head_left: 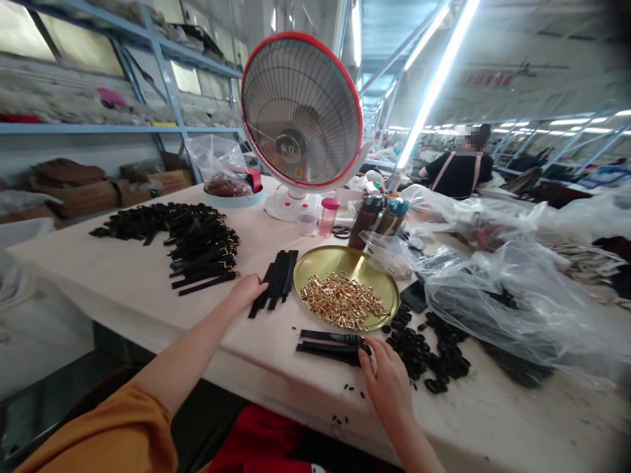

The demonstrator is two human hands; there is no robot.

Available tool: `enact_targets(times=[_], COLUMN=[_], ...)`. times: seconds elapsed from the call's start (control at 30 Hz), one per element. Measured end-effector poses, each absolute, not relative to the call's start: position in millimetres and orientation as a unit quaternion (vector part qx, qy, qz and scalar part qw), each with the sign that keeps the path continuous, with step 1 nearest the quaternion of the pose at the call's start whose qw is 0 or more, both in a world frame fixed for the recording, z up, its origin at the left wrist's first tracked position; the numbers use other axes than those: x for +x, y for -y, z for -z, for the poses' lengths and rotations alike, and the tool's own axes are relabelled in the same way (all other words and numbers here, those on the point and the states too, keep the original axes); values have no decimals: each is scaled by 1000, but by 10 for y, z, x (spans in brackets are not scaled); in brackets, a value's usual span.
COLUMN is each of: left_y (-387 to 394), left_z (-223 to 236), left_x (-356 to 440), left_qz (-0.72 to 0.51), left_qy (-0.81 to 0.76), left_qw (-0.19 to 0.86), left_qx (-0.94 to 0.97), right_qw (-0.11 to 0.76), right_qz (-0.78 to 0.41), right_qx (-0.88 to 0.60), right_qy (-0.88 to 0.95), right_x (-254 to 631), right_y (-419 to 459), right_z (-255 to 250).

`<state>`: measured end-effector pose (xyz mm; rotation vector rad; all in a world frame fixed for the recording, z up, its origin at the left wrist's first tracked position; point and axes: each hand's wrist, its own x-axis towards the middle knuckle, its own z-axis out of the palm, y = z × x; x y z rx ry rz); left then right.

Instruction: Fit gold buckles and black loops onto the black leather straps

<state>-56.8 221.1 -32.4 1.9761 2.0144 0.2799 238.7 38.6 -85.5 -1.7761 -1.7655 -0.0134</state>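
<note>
Black strips lie on the table beside the gold tray, the left hand touching their edge with a grip I cannot tell, while the right hand pinches ends of nearer straps, best kept parallel and flat.

1. Pale counter: strap pile, left; black strips, centre and near.
2. Gold tray, right of centre; black rings, nearer, right.
3. Fan and pink bottle, far; plastic bag, right.
</note>
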Motion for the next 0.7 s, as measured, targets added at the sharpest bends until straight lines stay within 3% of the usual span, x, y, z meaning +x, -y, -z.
enact_targets(times=[0.13, 0.33, 0.4, 0.5, 0.57, 0.63, 0.7], left_y=[-2261, -1913, -1663, -1258, -1098, -1112, -1308], left_z=[371, 228, 185, 121, 85, 69, 72], left_x=[-643, -219, 61, 448, 601, 656, 650], left_qz=[-106, -224, -236, -217, -210, -222, -229], left_qy=[-719, -655, -590, -427, -394, -401, -423], left_qw=[166, 204, 303, 617, 683, 661, 566], left_qx=[666, 692, 710, 625, 579, 594, 670], right_qw=[340, 366, 371, 384, 386, 379, 359], right_qz=[-2, 7, -8, -24, -45, -73, -95], right_qx=[-656, -665, -678, -699, -712, -721, -724], right_qy=[673, 652, 634, 603, 586, 576, 581], right_x=[2340, 2504, 2587, 2736, 2853, 2973, 3073], right_y=[-332, -248, -271, -422, -620, -893, -1217], right_z=[869, 859, 821, 738, 687, 660, 665])
